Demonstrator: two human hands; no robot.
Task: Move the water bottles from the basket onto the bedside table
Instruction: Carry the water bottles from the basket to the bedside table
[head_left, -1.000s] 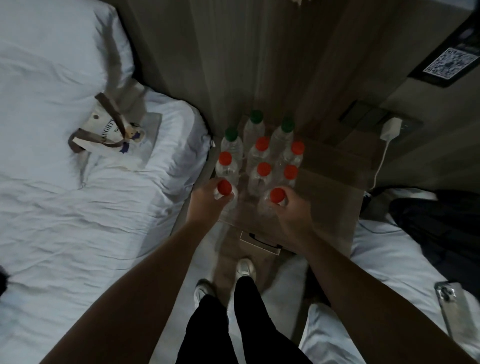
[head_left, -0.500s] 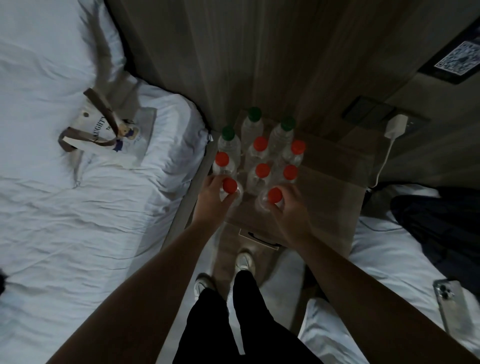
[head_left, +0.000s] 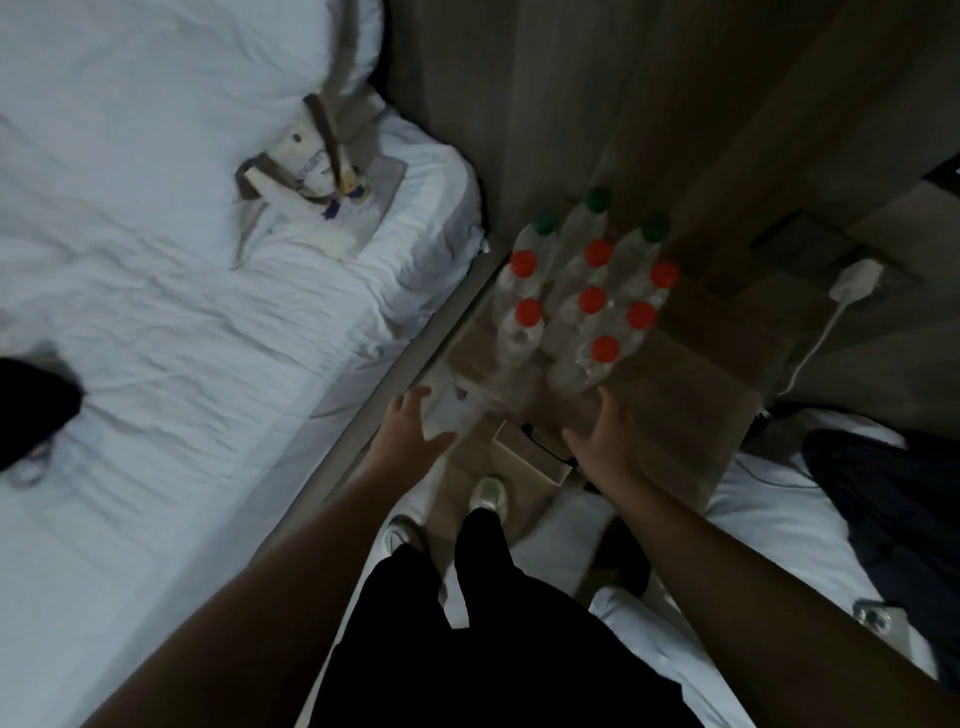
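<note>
Both hands empty, fingers spread: left hand (head_left: 415, 426) hovers off the front-left corner of the bedside table (head_left: 691, 395), right hand (head_left: 608, 441) over its front edge, neither touching a bottle. Beyond them the water bottles (head_left: 587, 306) stand upright in a tight cluster on the tabletop, red caps in front, three green caps at the back by the wooden wall. Tote bag (head_left: 322, 208) lies on the bed (head_left: 156, 312) to the left.

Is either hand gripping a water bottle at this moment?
No. The left hand and the right hand are both open and empty, just short of the water bottles standing on the bedside table.
</note>
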